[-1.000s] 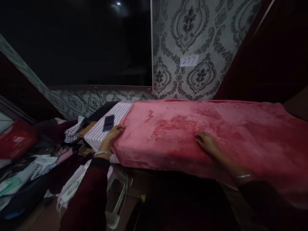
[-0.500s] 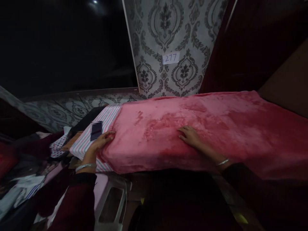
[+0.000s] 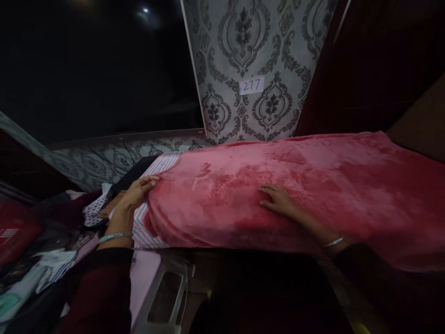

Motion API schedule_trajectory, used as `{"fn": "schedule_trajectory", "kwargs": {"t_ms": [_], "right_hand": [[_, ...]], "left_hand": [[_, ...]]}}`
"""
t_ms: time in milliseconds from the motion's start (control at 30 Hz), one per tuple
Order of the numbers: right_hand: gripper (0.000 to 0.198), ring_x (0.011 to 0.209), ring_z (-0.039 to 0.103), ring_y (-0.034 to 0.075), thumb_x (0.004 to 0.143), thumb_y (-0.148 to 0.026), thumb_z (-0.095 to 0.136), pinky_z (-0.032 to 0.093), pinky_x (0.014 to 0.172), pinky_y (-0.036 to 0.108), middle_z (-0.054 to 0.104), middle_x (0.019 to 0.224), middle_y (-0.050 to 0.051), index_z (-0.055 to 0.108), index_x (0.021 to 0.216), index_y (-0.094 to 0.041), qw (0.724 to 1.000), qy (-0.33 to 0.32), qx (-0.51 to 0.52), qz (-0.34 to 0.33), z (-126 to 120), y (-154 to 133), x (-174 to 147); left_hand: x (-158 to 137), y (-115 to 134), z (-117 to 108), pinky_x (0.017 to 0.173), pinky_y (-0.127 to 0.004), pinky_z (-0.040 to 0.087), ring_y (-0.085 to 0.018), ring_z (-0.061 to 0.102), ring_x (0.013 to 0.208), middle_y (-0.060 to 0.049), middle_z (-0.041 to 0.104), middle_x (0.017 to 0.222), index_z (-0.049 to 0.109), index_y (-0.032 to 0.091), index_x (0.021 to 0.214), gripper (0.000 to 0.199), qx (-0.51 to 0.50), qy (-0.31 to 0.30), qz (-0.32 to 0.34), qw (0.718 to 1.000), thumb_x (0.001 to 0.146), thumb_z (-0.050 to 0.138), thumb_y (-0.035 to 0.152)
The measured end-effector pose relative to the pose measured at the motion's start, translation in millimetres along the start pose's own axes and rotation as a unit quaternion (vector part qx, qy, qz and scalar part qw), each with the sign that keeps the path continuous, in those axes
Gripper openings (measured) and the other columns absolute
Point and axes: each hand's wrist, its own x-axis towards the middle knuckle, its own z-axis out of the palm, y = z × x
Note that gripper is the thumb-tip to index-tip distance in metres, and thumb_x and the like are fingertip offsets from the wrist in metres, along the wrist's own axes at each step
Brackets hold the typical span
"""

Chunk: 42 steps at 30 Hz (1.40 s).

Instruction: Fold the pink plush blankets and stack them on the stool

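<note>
A pink plush blanket [image 3: 222, 204] lies spread over a long surface, covering most of a striped cloth [image 3: 163, 162] in white, pink and grey. At the blanket's left edge, my left hand [image 3: 139, 189] pinches the border between thumb and fingers, and the edge bows toward it. My right hand [image 3: 278, 199] rests on the middle of the blanket with fingers outstretched and holds nothing. The dark phone that lay on the striped cloth cannot be seen now, around where my left hand and the blanket edge are.
Behind the blanket are a large dark screen [image 3: 104, 69] and a patterned wall [image 3: 243, 46] with a paper label [image 3: 251, 86] reading 277. A pale plastic stool [image 3: 153, 278] stands below on the left. Piled clothes [image 3: 52, 264] and a red bag [image 3: 17, 232] are at far left.
My left hand has moved left and slightly away from me, drawing the blanket edge over more of the striped cloth. My right hand stays on the blanket. The view has shifted slightly.
</note>
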Motion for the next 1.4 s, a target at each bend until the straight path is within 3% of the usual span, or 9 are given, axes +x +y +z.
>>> {"fn": "schedule_trajectory", "kwargs": {"t_ms": [167,300,400,533,667,733,933,1067,1400], "right_hand": [[0.074,0.139,0.048,0.038,0.083,-0.052,0.072,0.038,0.114,0.057,0.051,0.152,0.016,0.054,0.148,-0.021,0.999,-0.018,0.027,-0.008,-3,-4,11],[0.093,0.143,0.041,0.041,0.077,-0.059,0.076,0.035,0.116,0.059,0.045,0.157,0.019,0.045,0.155,-0.019,0.999,-0.031,0.034,0.010,2,-12,28],[0.095,0.145,0.038,0.041,0.075,-0.058,0.079,0.033,0.118,0.057,0.042,0.158,0.019,0.045,0.154,-0.018,0.999,-0.039,0.030,0.021,6,-16,38],[0.080,0.142,0.042,0.039,0.076,-0.051,0.080,0.035,0.116,0.054,0.048,0.153,0.019,0.057,0.145,-0.018,0.998,-0.054,0.007,0.013,10,-23,41],[0.030,0.119,0.058,0.031,0.087,-0.033,0.070,0.045,0.104,0.046,0.066,0.127,0.015,0.073,0.114,-0.019,0.999,-0.020,-0.025,0.027,15,-36,38],[0.016,0.106,0.061,0.029,0.091,-0.023,0.060,0.048,0.096,0.042,0.070,0.111,0.014,0.074,0.097,-0.018,0.998,-0.007,-0.035,0.046,18,-43,37],[0.034,0.101,0.061,0.029,0.096,-0.013,0.036,0.048,0.093,0.041,0.070,0.102,0.015,0.069,0.102,-0.017,0.997,0.049,-0.027,0.061,10,-44,34],[0.028,0.097,0.061,0.028,0.096,-0.018,0.038,0.049,0.089,0.041,0.070,0.098,0.014,0.065,0.095,-0.020,0.991,0.127,-0.006,0.042,-7,-34,36],[0.020,0.090,0.065,0.027,0.096,-0.023,0.041,0.050,0.083,0.039,0.069,0.093,0.012,0.059,0.087,-0.022,0.995,0.090,-0.017,0.043,-10,-27,39]], "left_hand": [[6,28,-1,0.061,-0.025,0.046,-0.018,0.060,0.076,-0.005,0.073,0.089,0.075,0.018,0.080,0.053,0.019,0.029,0.046,0.998,0.035,0.092,0.041],[5,41,2,0.078,-0.027,0.049,-0.023,0.061,0.095,-0.007,0.075,0.100,0.076,0.018,0.081,0.052,0.026,0.027,0.099,0.994,0.039,0.092,0.044],[2,49,3,0.080,-0.026,0.048,-0.020,0.061,0.090,-0.004,0.075,0.095,0.076,0.018,0.083,0.049,0.031,0.031,0.110,0.993,0.043,0.092,0.042],[-2,62,7,0.068,-0.024,0.045,-0.016,0.056,0.076,0.000,0.072,0.083,0.076,0.018,0.087,0.048,0.033,0.031,0.093,0.995,0.046,0.090,0.040],[-1,70,10,0.072,-0.024,0.046,-0.017,0.058,0.081,-0.002,0.073,0.087,0.076,0.018,0.082,0.046,0.063,0.030,0.107,0.992,0.044,0.090,0.040],[0,70,10,0.074,-0.026,0.048,-0.019,0.059,0.083,-0.003,0.074,0.090,0.076,0.018,0.080,0.046,0.079,0.030,0.110,0.990,0.043,0.090,0.041],[4,53,5,0.084,-0.032,0.048,-0.024,0.062,0.090,-0.005,0.075,0.093,0.077,0.020,0.082,0.037,0.122,0.001,0.104,0.987,0.052,0.084,0.041],[8,38,2,0.086,-0.033,0.047,-0.023,0.060,0.085,-0.004,0.070,0.080,0.076,0.018,0.075,0.031,0.175,-0.031,0.057,0.982,0.051,0.080,0.037],[-10,9,-16,0.073,-0.032,0.049,-0.022,0.060,0.077,-0.005,0.069,0.077,0.075,0.018,0.075,0.046,0.141,-0.062,0.011,0.988,0.048,0.086,0.054]]}}
